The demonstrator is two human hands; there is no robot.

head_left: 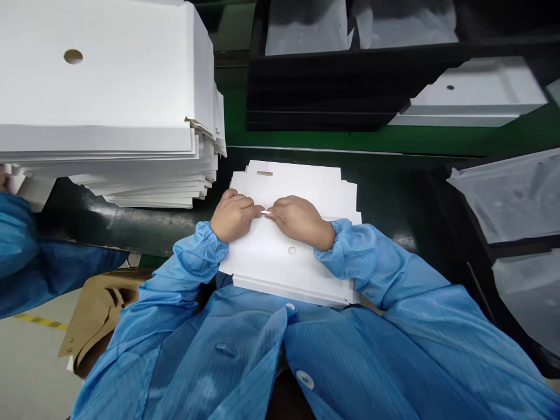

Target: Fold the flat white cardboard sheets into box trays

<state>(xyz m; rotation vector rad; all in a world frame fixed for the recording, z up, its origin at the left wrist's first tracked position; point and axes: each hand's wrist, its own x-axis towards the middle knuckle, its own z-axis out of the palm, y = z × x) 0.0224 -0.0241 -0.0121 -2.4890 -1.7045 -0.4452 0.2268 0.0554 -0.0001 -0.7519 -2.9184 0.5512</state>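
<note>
From the head camera, I see someone in a blue smock (350, 361) working at a dark table (394, 175). A flat white cardboard piece (258, 262) lies at the middle of the table's near edge, its own near edge meeting the smock. The left hand (234, 216) and right hand (295, 220) rest on it, fingertips together, each pinching a tiny white strip (265, 212) between them. A tall white stack (100, 76) fills the table's left side, leaving a narrow dark gap beside the cardboard. To the right, a wider stretch of tabletop runs to black trays (503, 249) holding translucent bags. Black trays also stand beyond the far edge. Another person's blue sleeve (17, 233) reaches in near the left end.
</note>
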